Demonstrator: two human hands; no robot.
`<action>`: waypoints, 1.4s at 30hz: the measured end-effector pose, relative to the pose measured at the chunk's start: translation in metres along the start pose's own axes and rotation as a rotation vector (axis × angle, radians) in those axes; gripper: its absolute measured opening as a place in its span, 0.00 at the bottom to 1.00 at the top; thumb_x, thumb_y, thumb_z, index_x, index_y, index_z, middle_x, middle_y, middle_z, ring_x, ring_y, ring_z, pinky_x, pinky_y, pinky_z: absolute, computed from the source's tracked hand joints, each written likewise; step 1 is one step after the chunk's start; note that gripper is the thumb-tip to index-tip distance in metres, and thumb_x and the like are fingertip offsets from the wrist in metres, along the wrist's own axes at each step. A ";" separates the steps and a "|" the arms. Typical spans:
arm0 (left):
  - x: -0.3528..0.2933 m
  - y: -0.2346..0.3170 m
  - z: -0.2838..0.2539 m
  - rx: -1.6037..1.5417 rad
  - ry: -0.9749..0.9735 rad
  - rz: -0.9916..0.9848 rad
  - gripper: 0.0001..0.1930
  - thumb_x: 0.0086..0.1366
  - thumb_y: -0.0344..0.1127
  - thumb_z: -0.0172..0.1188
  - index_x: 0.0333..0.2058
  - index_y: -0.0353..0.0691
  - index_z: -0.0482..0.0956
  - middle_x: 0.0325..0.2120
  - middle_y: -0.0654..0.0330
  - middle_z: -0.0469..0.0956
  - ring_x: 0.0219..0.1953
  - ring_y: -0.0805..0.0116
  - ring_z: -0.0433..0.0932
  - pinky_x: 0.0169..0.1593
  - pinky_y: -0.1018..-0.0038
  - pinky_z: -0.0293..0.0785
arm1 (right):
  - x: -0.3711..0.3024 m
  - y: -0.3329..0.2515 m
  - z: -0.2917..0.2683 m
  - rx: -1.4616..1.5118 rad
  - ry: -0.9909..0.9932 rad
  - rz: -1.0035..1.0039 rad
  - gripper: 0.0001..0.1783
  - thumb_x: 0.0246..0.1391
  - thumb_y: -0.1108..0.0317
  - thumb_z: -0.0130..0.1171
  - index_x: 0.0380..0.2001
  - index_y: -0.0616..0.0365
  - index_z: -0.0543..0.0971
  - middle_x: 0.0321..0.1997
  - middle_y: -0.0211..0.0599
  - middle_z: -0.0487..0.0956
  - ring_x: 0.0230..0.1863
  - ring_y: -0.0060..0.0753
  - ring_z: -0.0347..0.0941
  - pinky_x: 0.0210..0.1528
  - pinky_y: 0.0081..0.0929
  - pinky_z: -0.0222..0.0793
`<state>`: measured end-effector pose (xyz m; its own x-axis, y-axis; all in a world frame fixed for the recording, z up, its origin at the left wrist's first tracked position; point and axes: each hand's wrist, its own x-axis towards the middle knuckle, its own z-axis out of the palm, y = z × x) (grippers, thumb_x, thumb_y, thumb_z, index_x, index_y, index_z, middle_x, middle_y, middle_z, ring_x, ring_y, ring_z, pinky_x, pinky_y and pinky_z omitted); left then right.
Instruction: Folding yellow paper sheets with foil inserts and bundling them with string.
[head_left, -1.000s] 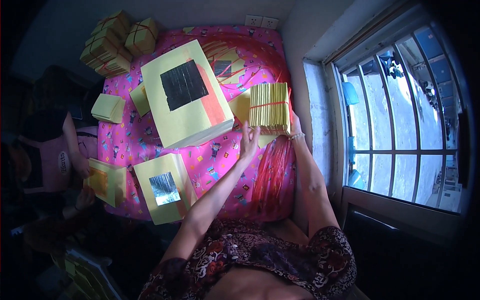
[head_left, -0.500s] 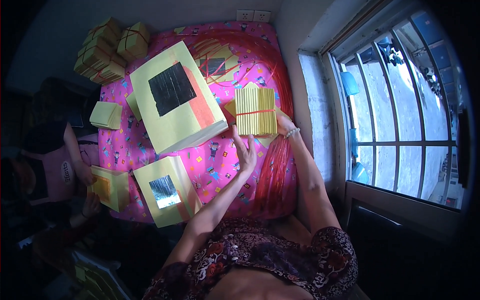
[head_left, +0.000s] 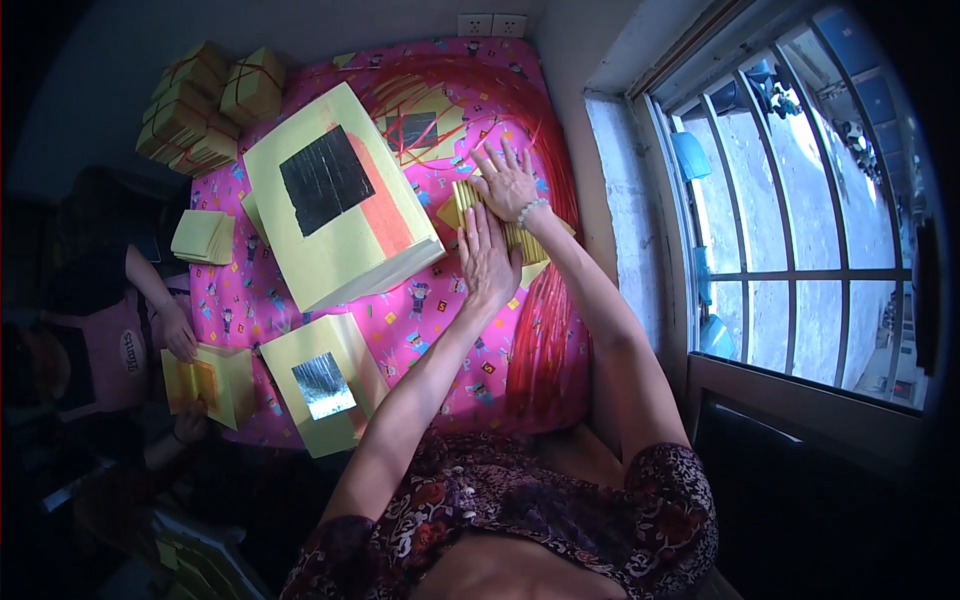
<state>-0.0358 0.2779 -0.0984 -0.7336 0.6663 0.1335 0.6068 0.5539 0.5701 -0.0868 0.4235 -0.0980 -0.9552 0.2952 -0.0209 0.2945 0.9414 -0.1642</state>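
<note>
Both hands now lie on top of the bundle of folded yellow paper [head_left: 526,243]; half a second ago they stood apart at its sides. The left hand [head_left: 490,262] is flat, fingers extended together over the near part; the right hand [head_left: 508,183], fingers spread, lies across the far part. The two are side by side, gripping nothing visible. The red tie noted around the bundle earlier is hidden, so its fit cannot be verified. The change reads as a move from handling the bundle to pressing it flat. The bundle sits at the right of the table [head_left: 405,337], between the large yellow paper stack [head_left: 335,195] and the wall, with red strands [head_left: 543,350] trailing just beside it.
</note>
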 end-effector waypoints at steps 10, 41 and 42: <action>0.007 0.003 0.012 0.055 -0.024 -0.037 0.44 0.61 0.51 0.53 0.65 0.22 0.48 0.68 0.39 0.45 0.72 0.47 0.38 0.70 0.52 0.33 | 0.006 0.005 0.001 -0.025 -0.095 -0.030 0.30 0.64 0.44 0.38 0.64 0.47 0.64 0.65 0.41 0.67 0.69 0.54 0.55 0.68 0.60 0.42; 0.005 -0.039 0.028 -0.914 -0.035 -0.529 0.45 0.64 0.58 0.50 0.65 0.26 0.48 0.64 0.35 0.54 0.67 0.43 0.54 0.67 0.57 0.50 | -0.092 0.058 0.043 1.639 -0.185 0.695 0.34 0.66 0.39 0.36 0.60 0.55 0.68 0.54 0.35 0.77 0.49 0.28 0.76 0.53 0.29 0.71; 0.003 -0.034 0.023 -0.914 -0.035 -0.528 0.45 0.64 0.58 0.50 0.65 0.26 0.48 0.64 0.35 0.54 0.67 0.43 0.54 0.67 0.57 0.50 | -0.095 0.054 0.041 1.639 -0.184 0.695 0.34 0.66 0.39 0.36 0.60 0.55 0.68 0.54 0.35 0.77 0.49 0.28 0.76 0.53 0.29 0.71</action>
<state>-0.0514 0.2732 -0.1359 -0.8192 0.4724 -0.3252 -0.2593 0.2008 0.9447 0.0188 0.4395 -0.1456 -0.7050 0.3994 -0.5861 0.3870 -0.4758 -0.7898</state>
